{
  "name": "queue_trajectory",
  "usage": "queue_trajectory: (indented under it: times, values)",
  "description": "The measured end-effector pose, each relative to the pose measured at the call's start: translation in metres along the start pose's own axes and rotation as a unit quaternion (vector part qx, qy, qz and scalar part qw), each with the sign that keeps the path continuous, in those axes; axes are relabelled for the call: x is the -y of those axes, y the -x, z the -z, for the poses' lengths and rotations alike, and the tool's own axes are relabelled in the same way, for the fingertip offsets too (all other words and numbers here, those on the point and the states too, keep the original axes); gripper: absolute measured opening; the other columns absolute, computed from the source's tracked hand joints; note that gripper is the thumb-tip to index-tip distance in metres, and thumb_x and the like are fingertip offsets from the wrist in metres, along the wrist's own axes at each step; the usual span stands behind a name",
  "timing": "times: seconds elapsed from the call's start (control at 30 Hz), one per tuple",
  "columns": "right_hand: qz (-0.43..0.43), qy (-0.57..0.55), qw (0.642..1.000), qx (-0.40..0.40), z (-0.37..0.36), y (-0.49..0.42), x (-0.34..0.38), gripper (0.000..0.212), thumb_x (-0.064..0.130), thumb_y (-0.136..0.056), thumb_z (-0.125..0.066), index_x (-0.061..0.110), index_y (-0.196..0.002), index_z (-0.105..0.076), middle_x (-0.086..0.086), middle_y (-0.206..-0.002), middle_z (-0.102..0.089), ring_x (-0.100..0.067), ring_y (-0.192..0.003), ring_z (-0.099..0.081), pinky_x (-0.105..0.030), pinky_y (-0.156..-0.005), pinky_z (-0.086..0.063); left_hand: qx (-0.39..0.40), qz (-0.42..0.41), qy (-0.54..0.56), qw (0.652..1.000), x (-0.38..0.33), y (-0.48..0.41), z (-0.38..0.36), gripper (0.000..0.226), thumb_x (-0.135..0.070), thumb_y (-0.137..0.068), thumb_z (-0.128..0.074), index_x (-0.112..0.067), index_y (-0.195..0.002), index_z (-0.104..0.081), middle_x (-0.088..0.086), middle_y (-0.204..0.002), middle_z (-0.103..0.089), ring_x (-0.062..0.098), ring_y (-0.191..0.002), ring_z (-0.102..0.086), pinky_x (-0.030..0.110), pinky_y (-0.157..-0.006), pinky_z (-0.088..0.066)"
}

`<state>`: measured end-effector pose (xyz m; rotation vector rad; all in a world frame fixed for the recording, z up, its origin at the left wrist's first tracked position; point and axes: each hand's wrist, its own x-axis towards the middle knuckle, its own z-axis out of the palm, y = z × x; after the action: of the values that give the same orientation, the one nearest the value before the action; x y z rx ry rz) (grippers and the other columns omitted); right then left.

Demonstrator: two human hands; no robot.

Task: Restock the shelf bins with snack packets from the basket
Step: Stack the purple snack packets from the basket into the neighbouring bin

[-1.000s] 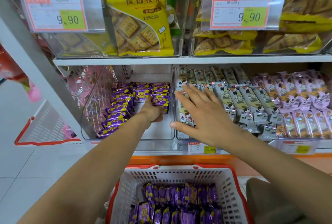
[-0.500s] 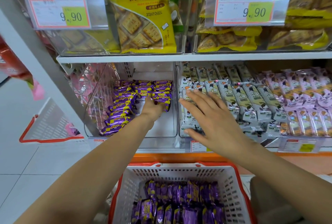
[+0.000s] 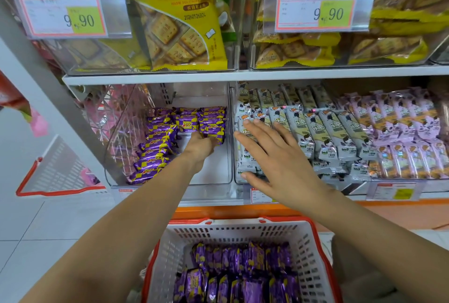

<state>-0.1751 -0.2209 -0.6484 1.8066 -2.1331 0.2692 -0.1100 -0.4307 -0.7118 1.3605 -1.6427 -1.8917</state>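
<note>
The shelf (image 3: 150, 77) is spanning the upper frame, and the white basket (image 3: 243, 232) at bottom centre is holding purple packets (image 3: 243, 285). Inside the clear bin (image 3: 213, 176) at centre, the left hand (image 3: 199, 147) is still curling against 1 stack of them, and I cannot tell if it is pinching any. The right hand (image 3: 279, 162) is staying spread, centre right.

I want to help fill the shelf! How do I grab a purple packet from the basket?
Come straight down from above: the basket is open on top and its walls block the sides. The purple packets seem to stand on end, packed tight, so pinch one by its top end, across the flat faces, and lift.
</note>
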Motion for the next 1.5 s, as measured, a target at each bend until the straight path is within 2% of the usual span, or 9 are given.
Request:
queue_trajectory:
  times: [0.2, 0.4, 0.53, 0.73, 0.97, 1.13, 1.23, 1.33, 1.5]
  values:
    - [0.002, -0.011, 1.000, -0.001, -0.001, 0.001, -0.001, 0.073, 0.050, -0.087, -0.046, 0.015, -0.150, -0.033, -0.010, -0.155, -0.032, -0.027, -0.145, -0.027, -0.047, -0.116, -0.019, 0.011, 0.010, -0.026, 1.000, -0.003, 0.010, 0.005, 0.027, -0.006, -0.094, -0.055, -0.020, -0.089, -0.033, 0.014, -0.094, -0.051, 0.023, -0.088, -0.046, 0.032, -0.082, -0.041]
    - [0.005, -0.021, 1.000, 0.003, 0.003, 0.002, -0.004, 0.078, 0.052, -0.085, -0.052, 0.016, -0.151, -0.031, -0.010, -0.158, -0.027, -0.027, -0.146, -0.024, -0.045, -0.118, -0.014, -0.001, -0.036, -0.089, 0.995, -0.008, 0.031, 0.013, 0.054, -0.007, -0.095, -0.054, -0.006, -0.144, -0.030, 0.013, -0.093, -0.055, 0.024, -0.088, -0.050, 0.038, -0.085, -0.046]
    - [0.020, -0.039, 0.999, -0.026, 0.013, 0.008, -0.002, 0.071, 0.045, -0.084, -0.061, 0.014, -0.145, -0.040, -0.010, -0.154, -0.034, -0.026, -0.143, -0.029, -0.043, -0.117, -0.017, -0.043, -0.156, -0.181, 0.970, -0.011, 0.057, 0.021, 0.034, -0.005, -0.094, -0.051, -0.008, -0.127, -0.056, 0.014, -0.117, -0.062, 0.030, -0.107, -0.061, 0.041, -0.095, -0.050]
    - [0.095, -0.077, 0.989, -0.087, 0.035, 0.035, 0.008, 0.040, 0.031, -0.091, -0.049, 0.013, -0.124, -0.062, -0.007, -0.128, -0.061, -0.025, -0.118, -0.054, -0.040, -0.096, -0.044, -0.091, -0.334, -0.226, 0.911, -0.002, 0.112, 0.023, 0.022, -0.002, -0.092, -0.051, -0.010, -0.098, -0.070, 0.000, -0.098, -0.067, 0.021, -0.088, -0.062, 0.036, -0.081, -0.054]
    - [0.111, -0.106, 0.987, 0.045, 0.024, 0.105, 0.020, 0.028, 0.030, -0.093, -0.045, 0.019, -0.101, -0.069, 0.004, -0.088, -0.069, -0.020, -0.077, -0.067, -0.031, -0.057, -0.052, -0.072, -0.475, -0.261, 0.837, 0.065, 0.181, 0.006, 0.029, -0.002, -0.077, -0.044, -0.015, -0.094, -0.064, 0.001, -0.090, -0.057, 0.007, -0.072, -0.050, 0.020, -0.067, -0.039]
    - [-0.031, -0.021, 0.946, 0.321, -0.034, 0.149, 0.013, 0.041, 0.040, -0.099, -0.045, 0.019, -0.134, -0.048, -0.006, -0.125, -0.055, -0.025, -0.113, -0.054, -0.036, -0.084, -0.049, 0.042, -0.360, -0.398, 0.843, 0.155, 0.176, -0.020, 0.021, -0.011, -0.088, -0.049, -0.021, -0.099, -0.063, -0.001, -0.098, -0.063, 0.020, -0.081, -0.060, 0.032, -0.072, -0.046]
    - [-0.131, -0.032, 0.905, 0.404, -0.081, 0.182, 0.007, 0.067, 0.044, -0.099, -0.044, 0.016, -0.153, -0.017, -0.018, -0.157, -0.018, -0.035, -0.144, -0.020, -0.044, -0.112, -0.031, 0.148, -0.189, -0.497, 0.834, 0.203, 0.168, -0.035, 0.024, -0.015, -0.096, -0.050, -0.015, -0.119, -0.059, 0.006, -0.111, -0.063, 0.026, -0.095, -0.062, 0.032, -0.080, -0.047]
    - [-0.196, -0.071, 0.880, 0.427, -0.119, 0.213, 0.007, 0.080, 0.048, -0.098, -0.042, 0.018, -0.155, 0.006, -0.017, -0.159, 0.018, -0.032, -0.148, 0.013, -0.046, -0.120, -0.007, 0.201, -0.082, -0.531, 0.819, 0.248, 0.156, -0.042, 0.029, -0.019, -0.099, -0.048, -0.010, -0.126, -0.053, 0.012, -0.120, -0.061, 0.029, -0.099, -0.059, 0.040, -0.084, -0.050]
    - [-0.198, -0.034, 0.904, 0.378, -0.155, 0.239, 0.012, 0.079, 0.047, -0.098, -0.041, 0.013, -0.155, 0.002, -0.014, -0.162, 0.007, -0.028, -0.149, 0.011, -0.051, -0.119, -0.013, 0.209, 0.066, -0.489, 0.844, 0.286, 0.135, -0.054, 0.047, -0.027, -0.101, -0.048, -0.011, -0.143, -0.035, 0.013, -0.142, -0.043, 0.029, -0.117, -0.053, 0.039, -0.093, -0.047]
